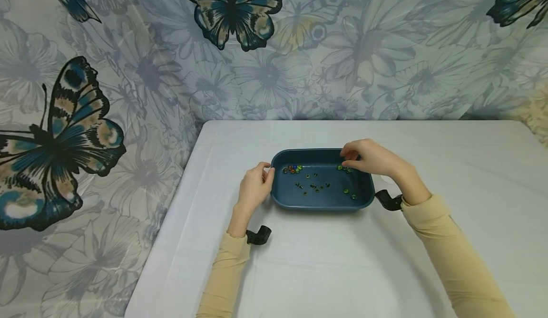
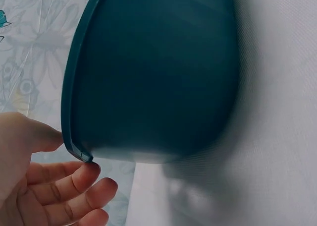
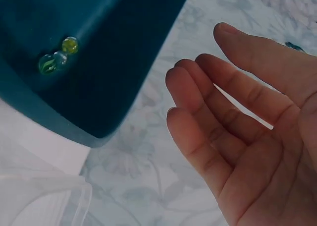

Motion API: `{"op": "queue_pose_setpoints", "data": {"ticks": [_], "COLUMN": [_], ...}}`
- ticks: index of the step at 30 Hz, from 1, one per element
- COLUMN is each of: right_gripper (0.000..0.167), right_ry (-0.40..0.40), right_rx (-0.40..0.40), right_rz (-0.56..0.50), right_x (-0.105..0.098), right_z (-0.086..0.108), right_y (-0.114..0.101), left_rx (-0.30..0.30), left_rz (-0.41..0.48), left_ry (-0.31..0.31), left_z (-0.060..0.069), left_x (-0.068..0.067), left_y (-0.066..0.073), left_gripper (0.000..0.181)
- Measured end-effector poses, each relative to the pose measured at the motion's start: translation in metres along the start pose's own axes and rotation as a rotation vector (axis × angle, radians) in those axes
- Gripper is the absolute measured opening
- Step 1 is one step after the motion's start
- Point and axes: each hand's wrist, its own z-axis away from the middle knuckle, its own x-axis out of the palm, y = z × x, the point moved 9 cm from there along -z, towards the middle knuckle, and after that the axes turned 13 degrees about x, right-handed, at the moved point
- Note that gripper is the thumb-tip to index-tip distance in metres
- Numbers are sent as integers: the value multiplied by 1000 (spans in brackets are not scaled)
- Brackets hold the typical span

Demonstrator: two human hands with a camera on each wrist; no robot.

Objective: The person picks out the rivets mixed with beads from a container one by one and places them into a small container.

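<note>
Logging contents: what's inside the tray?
In the tray: multicoloured marbles at left, small metallic-looking bits around the middle, greenish marbles at right, as the head view shows. The right hand hides part of the far right corner; anything under it can't be seen.

A hand could pass over the near side of the tray (image 1: 318,204). The left hand (image 1: 251,188) blocks its left end, the right hand (image 1: 371,158) its far right corner, and a clear container (image 3: 37,201) stands just beside its right end.
</note>
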Motion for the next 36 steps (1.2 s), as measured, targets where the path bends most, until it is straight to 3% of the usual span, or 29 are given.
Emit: {"op": "queue_pose_setpoints", "data": {"ticks": [16, 36], "right_gripper": [12, 11], "right_ry": [-105, -276], "right_rx": [1, -3], "right_rz": [10, -11], "right_x": [23, 50], "right_z": [-28, -46], "right_y": [-2, 2], "left_rx": [10, 11], "left_rz": [-15, -47], "left_ry": [24, 24], "left_z": [1, 1], "left_x": [5, 11], "left_y": [-3, -2], "left_gripper": [29, 28]}}
